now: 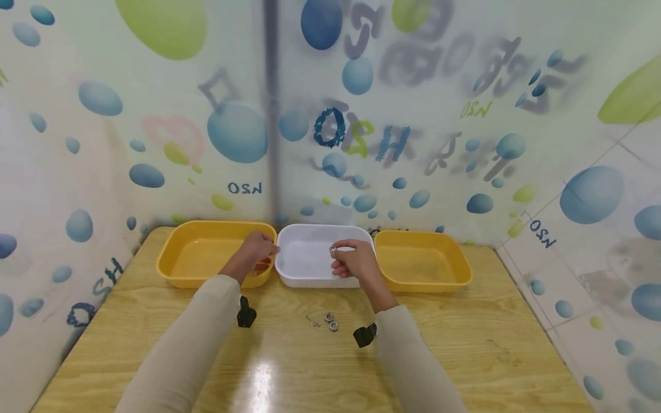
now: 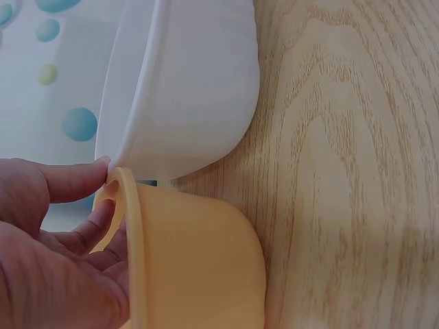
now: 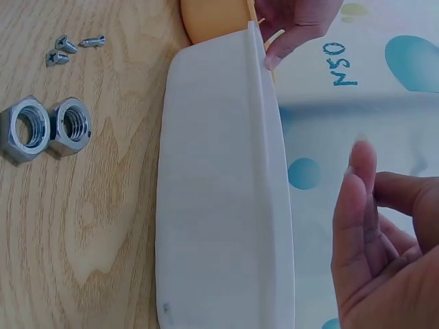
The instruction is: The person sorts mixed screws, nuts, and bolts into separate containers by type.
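My left hand (image 1: 263,252) reaches over the right end of the left yellow tray (image 1: 175,255). Its fingers lie relaxed across that tray's rim (image 2: 127,226), and one fingertip touches the rim of the white tray (image 2: 185,82). My right hand (image 1: 342,252) hovers above the white tray (image 1: 310,282) and pinches a small metal nut (image 1: 333,249) between thumb and forefinger. The right wrist view shows the right hand (image 3: 384,240) beside the white tray (image 3: 219,192), with the nut hidden behind the fingers. The left hand (image 3: 295,20) shows at the top of that view.
Two loose nuts (image 1: 331,321) and a few small screws (image 1: 312,321) lie on the wooden table (image 1: 465,355) in front of the white tray; the same nuts (image 3: 44,129) and screws (image 3: 65,44) show at the wrist. A second yellow tray (image 1: 454,267) stands on the right. Printed walls close in behind.
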The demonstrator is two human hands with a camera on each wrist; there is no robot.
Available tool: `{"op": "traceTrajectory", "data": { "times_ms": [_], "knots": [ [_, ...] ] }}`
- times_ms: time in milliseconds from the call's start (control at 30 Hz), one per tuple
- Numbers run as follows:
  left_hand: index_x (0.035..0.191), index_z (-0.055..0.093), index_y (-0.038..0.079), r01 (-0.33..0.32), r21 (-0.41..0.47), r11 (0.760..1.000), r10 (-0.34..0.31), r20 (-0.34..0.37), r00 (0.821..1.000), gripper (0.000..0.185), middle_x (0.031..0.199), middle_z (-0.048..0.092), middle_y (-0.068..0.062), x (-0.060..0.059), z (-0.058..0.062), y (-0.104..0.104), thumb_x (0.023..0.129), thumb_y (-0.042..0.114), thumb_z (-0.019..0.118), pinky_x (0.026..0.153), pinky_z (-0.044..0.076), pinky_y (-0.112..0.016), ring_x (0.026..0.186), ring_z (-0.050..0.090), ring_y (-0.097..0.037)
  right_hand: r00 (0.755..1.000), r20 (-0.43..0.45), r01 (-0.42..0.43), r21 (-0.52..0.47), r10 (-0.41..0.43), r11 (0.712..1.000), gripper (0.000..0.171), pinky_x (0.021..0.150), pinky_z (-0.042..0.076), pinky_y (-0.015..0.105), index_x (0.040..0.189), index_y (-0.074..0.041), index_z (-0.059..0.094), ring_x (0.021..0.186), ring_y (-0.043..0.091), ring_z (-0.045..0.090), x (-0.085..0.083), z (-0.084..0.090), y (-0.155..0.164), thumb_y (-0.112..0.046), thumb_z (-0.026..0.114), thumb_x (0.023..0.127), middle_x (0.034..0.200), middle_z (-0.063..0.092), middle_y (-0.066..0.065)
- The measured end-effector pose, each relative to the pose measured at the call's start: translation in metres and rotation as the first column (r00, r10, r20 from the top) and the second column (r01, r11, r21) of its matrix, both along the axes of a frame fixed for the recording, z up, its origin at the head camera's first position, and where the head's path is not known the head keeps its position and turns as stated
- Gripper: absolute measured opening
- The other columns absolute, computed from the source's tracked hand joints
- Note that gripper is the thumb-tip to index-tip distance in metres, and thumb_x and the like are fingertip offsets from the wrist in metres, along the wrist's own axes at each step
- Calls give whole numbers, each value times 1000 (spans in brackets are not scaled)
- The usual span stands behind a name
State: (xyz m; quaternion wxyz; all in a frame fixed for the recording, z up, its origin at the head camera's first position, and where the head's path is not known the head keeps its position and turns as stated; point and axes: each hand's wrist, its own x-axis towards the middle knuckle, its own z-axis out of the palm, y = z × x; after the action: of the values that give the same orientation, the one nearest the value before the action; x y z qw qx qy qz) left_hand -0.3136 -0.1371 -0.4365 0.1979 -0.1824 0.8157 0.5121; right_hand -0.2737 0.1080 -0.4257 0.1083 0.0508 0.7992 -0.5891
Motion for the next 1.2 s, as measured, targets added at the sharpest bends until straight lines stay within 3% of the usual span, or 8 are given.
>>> {"op": "traceTrajectory", "data": {
  "times_ms": [233,733,1000,1200],
  "knots": [
    [116,48,3,12,-13,1000,-12,-8,1000,27,111,49,-12,-3,-4,1,95,13,61,79,51,-36,97,52,-29,1000,4,25,-10,-25,1000,31,48,54,26,122,-9,64,49,14,64,-1,-1,-1,-9,66,91,64,67,9],
    [119,46,1,6,-15,1000,-6,-3,1000,31,113,49,-13,1,-1,-1,95,14,61,84,51,-37,99,51,-30,999,47,-18,16,17,1000,32,50,54,25,122,-2,63,51,13,64,5,-6,-1,-13,66,92,67,67,7],
    [119,47,0,5,-40,999,-5,-8,1000,29,113,50,-14,-2,-2,2,96,13,60,87,50,-38,100,52,-30,998,34,-57,70,54,996,28,55,56,31,116,-3,66,52,14,64,18,-6,1,-16,67,91,66,67,8],
    [118,47,1,2,-43,999,-2,-1,1000,29,113,50,-13,-3,-2,2,96,14,60,87,51,-38,100,51,-30,992,82,-99,66,94,993,23,58,58,33,108,-7,69,53,15,65,33,-9,4,-19,70,89,66,67,7]
  ]
}}
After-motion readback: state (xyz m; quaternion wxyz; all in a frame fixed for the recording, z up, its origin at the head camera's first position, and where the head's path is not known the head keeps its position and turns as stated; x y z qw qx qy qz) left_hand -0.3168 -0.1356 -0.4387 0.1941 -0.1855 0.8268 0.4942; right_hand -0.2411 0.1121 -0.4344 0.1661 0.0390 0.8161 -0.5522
